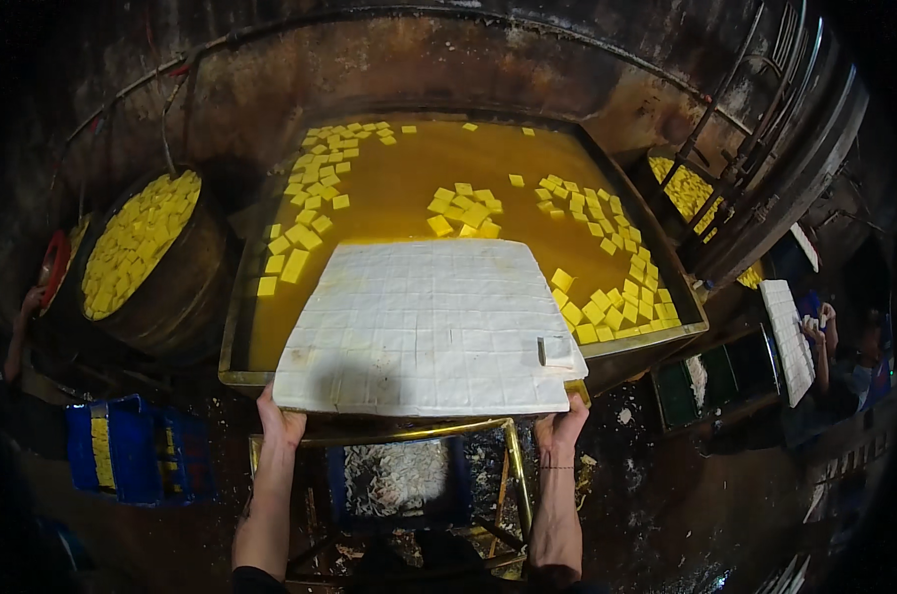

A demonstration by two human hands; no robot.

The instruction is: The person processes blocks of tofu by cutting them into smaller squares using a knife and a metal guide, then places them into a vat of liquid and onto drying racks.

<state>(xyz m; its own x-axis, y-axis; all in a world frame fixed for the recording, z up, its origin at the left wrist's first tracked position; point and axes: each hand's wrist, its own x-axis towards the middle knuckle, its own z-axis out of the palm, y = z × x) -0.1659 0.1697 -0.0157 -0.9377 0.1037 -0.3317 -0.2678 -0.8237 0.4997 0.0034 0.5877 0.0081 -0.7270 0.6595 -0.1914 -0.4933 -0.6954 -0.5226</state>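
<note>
My left hand [283,420] grips the near left corner of a wide board, and my right hand [563,426] grips its near right corner. Spread over the board is a white slab of tofu [424,317], scored into many squares. One small white piece [558,351] stands out of line near the right edge. The board's far edge reaches over a big rectangular vat [236,342] of brownish-yellow liquid [409,173]. Yellow tofu blocks [463,210] float beyond the slab, with more along the vat's left and right sides.
Barrels of yellow blocks stand left [141,243] and right [681,188] of the vat. A metal frame [516,480] and blue crate [344,495] sit below my arms. Blue crates [137,450] lie left. At right, another person's hand [822,322] is beside a white-covered board [790,342].
</note>
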